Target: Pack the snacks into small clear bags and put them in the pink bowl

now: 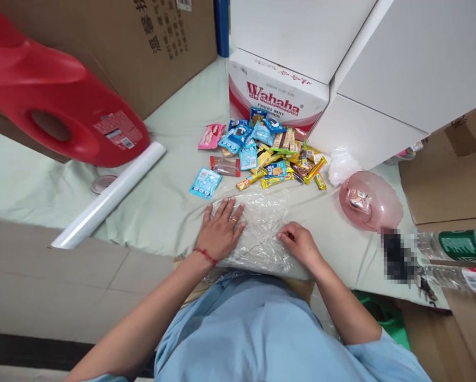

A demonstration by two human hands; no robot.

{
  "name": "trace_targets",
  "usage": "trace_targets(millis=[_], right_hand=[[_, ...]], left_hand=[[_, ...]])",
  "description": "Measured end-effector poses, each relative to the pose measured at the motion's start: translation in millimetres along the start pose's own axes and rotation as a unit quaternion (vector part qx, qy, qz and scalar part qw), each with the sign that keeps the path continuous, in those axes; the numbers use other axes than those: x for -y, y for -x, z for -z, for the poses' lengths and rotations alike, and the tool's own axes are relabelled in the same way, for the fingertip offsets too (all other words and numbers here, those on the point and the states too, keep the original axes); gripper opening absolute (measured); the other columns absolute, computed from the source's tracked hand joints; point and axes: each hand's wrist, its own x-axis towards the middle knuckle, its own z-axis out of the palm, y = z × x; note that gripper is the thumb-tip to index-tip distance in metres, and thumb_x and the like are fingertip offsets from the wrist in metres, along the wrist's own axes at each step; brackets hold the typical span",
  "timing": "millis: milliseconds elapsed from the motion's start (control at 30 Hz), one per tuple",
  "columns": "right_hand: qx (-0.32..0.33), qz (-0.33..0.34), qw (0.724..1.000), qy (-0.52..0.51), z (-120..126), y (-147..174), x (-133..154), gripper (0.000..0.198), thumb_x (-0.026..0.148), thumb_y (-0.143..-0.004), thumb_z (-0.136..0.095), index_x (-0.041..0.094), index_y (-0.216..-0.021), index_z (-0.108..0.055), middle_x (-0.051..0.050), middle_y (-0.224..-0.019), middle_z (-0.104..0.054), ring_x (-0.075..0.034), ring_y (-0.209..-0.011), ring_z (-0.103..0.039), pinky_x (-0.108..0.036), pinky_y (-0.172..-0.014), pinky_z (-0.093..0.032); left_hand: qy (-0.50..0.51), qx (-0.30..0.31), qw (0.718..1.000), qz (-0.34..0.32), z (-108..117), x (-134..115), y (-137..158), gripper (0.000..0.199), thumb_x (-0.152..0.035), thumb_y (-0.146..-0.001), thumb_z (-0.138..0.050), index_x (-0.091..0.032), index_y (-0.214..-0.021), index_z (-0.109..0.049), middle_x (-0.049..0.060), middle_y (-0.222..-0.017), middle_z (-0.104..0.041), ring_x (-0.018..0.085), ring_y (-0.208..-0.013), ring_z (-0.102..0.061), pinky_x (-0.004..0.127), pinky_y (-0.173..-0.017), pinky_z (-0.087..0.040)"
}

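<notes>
A sheet of clear plastic film [257,233] lies crinkled on the pale green cloth in front of me. My left hand [221,228] presses flat on its left side, fingers spread; a ring and a red bracelet show on it. At the film's right edge, my right hand [299,241] is closed, thumb and forefinger pinching the film. Just beyond the film is a pile of small wrapped snacks [275,175] in blue, yellow and brown packaging. A light blue packet [205,183] lies apart, close to my left fingertips.
A long white roll [110,196] lies at left beside a big red jug [114,127]. Behind the snacks stands a Wahaha carton [277,93]. To the right are a pink bowl [389,204], a crumpled white bag [343,165] and clear bottles [432,246].
</notes>
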Motion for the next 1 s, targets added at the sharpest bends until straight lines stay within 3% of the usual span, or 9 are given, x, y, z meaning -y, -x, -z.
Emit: trace_targets(millis=[100, 200, 333, 400, 567, 633, 733, 867, 1000], right_hand=[[0.01, -0.039, 0.994, -0.101, 10.4, -0.3, -3.8, 0.04, 0.06, -0.087, -0.063, 0.02, -0.083, -0.065, 0.0, -0.069, -0.056, -0.015, -0.063, -0.05, -0.027, -0.061, -0.04], [0.091, -0.123, 0.974, -0.169, 30.4, 8.1, -13.3, 0.049, 0.069, -0.083, -0.066, 0.02, -0.083, -0.061, 0.006, -0.056, -0.047, -0.011, -0.05, -0.039, -0.025, -0.051, -0.031], [0.158, -0.162, 0.963, -0.145, 52.1, 17.1, -19.7, 0.054, 0.073, -0.081, -0.067, 0.019, -0.078, -0.061, 0.004, -0.058, -0.052, -0.01, -0.05, -0.041, -0.024, -0.049, -0.031], [0.156, -0.163, 0.969, -0.105, 62.8, 11.8, -18.4, 0.054, 0.072, -0.084, -0.063, 0.018, -0.078, -0.063, 0.003, -0.06, -0.054, -0.012, -0.052, -0.045, -0.025, -0.05, -0.033], [-0.001, -0.049, 0.995, 0.092, 85.1, -54.6, -3.9, 0.034, 0.051, -0.09, -0.058, 0.019, -0.087, -0.068, -0.003, -0.075, -0.065, -0.019, -0.07, -0.058, -0.033, -0.069, -0.046], [-0.079, 0.027, 0.979, 0.187, 82.5, -98.4, 5.1, 0.029, 0.043, -0.09, -0.059, 0.018, -0.099, -0.07, -0.01, -0.095, -0.07, -0.026, -0.089, -0.062, -0.039, -0.083, -0.049], [-0.178, 0.094, 0.929, 0.311, 65.4, -162.7, 19.4, 0.048, 0.041, -0.088, -0.065, 0.014, -0.128, -0.063, -0.02, -0.132, -0.062, -0.036, -0.122, -0.051, -0.05, -0.103, -0.041], [-0.194, 0.053, 0.906, 0.371, 49.2, -210.9, 32.9, 0.054, 0.038, -0.09, -0.064, 0.008, -0.135, -0.057, -0.024, -0.141, -0.057, -0.039, -0.129, -0.047, -0.052, -0.108, -0.039], [-0.217, 0.011, 0.915, 0.341, 68.4, -197.1, 30.5, 0.039, 0.03, -0.096, -0.052, 0.013, -0.129, -0.064, -0.021, -0.127, -0.066, -0.035, -0.115, -0.06, -0.048, -0.1, -0.046]], left_hand=[[0.016, -0.004, 1.0, 0.009, 1.0, -2.5, -0.6, 0.056, -0.044, -0.106, -0.035, -0.024, -0.157, -0.045, 0.014, -0.168, -0.034, 0.033, -0.155, -0.033, 0.066, -0.124, -0.017], [0.046, 0.002, 0.999, -0.006, 0.7, -6.0, -6.5, 0.054, -0.043, -0.106, -0.035, -0.028, -0.158, -0.043, 0.012, -0.168, -0.034, 0.031, -0.155, -0.034, 0.063, -0.125, -0.017], [0.063, 0.024, 0.997, -0.042, -0.7, -3.7, -16.8, 0.054, -0.041, -0.107, -0.032, -0.028, -0.159, -0.041, 0.01, -0.169, -0.034, 0.027, -0.155, -0.034, 0.059, -0.126, -0.019], [0.055, 0.026, 0.997, -0.053, -1.2, 0.4, -19.2, 0.053, -0.041, -0.107, -0.035, -0.027, -0.156, -0.045, 0.01, -0.168, -0.035, 0.027, -0.156, -0.033, 0.06, -0.127, -0.016], [0.048, 0.014, 0.996, -0.068, -1.8, 7.0, -19.2, 0.051, -0.041, -0.107, -0.035, -0.028, -0.155, -0.047, 0.009, -0.169, -0.033, 0.027, -0.156, -0.031, 0.059, -0.128, -0.012], [0.052, 0.013, 0.996, -0.067, -1.5, 6.8, -19.2, 0.051, -0.041, -0.107, -0.035, -0.028, -0.155, -0.047, 0.01, -0.168, -0.034, 0.028, -0.156, -0.032, 0.06, -0.128, -0.013], [0.055, 0.015, 0.996, -0.069, -0.4, 6.2, -19.6, 0.051, -0.042, -0.106, -0.036, -0.028, -0.154, -0.048, 0.01, -0.168, -0.035, 0.028, -0.155, -0.033, 0.06, -0.127, -0.015], [0.05, 0.016, 0.996, -0.069, 0.8, 6.3, -19.4, 0.051, -0.042, -0.106, -0.037, -0.029, -0.154, -0.049, 0.009, -0.168, -0.036, 0.027, -0.156, -0.033, 0.059, -0.127, -0.016], [0.053, 0.008, 0.996, -0.065, 0.7, 6.3, -18.8, 0.051, -0.042, -0.105, -0.04, -0.031, -0.153, -0.049, 0.008, -0.169, -0.033, 0.028, -0.155, -0.034, 0.059, -0.128, -0.016]])
